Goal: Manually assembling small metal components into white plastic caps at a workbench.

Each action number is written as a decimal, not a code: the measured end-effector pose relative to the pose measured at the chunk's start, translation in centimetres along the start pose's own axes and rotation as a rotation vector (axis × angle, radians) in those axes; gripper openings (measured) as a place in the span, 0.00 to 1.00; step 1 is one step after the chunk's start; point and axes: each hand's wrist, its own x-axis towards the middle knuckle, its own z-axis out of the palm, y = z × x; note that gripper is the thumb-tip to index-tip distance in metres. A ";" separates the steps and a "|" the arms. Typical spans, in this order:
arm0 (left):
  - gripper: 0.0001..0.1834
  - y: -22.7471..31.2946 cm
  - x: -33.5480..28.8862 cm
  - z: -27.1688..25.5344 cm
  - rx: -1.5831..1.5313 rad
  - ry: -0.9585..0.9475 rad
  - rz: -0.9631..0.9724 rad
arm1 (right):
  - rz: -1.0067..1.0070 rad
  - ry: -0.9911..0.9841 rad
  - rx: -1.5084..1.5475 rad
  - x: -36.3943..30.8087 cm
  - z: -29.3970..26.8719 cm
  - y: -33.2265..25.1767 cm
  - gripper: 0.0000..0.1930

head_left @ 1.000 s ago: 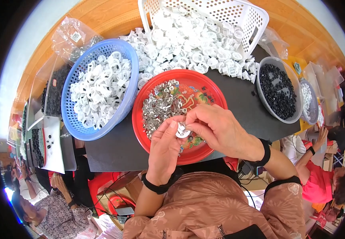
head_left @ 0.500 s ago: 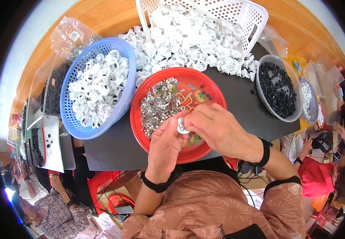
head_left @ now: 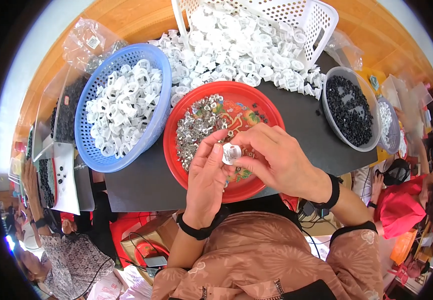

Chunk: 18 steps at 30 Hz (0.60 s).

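A small round white plastic part (head_left: 232, 154) with a cut-out is held above a round red tray (head_left: 172, 172). My left hand (head_left: 207, 167) pinches its left edge between thumb and fingers. Around its right side, the thumb and forefinger of my right hand (head_left: 281, 160) are parted and seem to touch its upper and lower edges. Behind my left hand, a heap of small shiny metal pieces (head_left: 196, 131) lies in the tray's left half. A few tiny black pieces (head_left: 261, 118) sit at the tray's right. My fingers partly cover the tray's pattern.
To the left stands a blue perforated basket (head_left: 84, 117) of white parts. A large pile of white parts (head_left: 236, 45) spills from a white basket (head_left: 321, 22) at the back. A clear bowl (head_left: 375, 131) of black pieces is at right. Co-workers sit on both sides.
The white part has turned so its cut-out face shows more. My right thumb and forefinger have moved from a tight pinch to wider apart. A co-worker's arm at left has reached out.
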 end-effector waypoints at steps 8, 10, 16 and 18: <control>0.15 0.0 -0.1 0.2 -0.006 0.039 0.030 | 0.006 0.028 0.014 -0.3 1.1 0.0 0.17; 0.16 -0.2 0.0 -0.1 0.012 0.020 0.050 | -0.021 0.055 -0.041 -0.3 1.4 -0.2 0.18; 0.15 -0.3 0.1 0.0 0.028 0.048 0.100 | -0.020 0.108 -0.026 -0.3 1.5 -0.1 0.22; 0.15 -0.4 0.0 -0.1 0.010 0.021 0.097 | 0.019 0.115 -0.020 -0.1 1.1 -0.4 0.22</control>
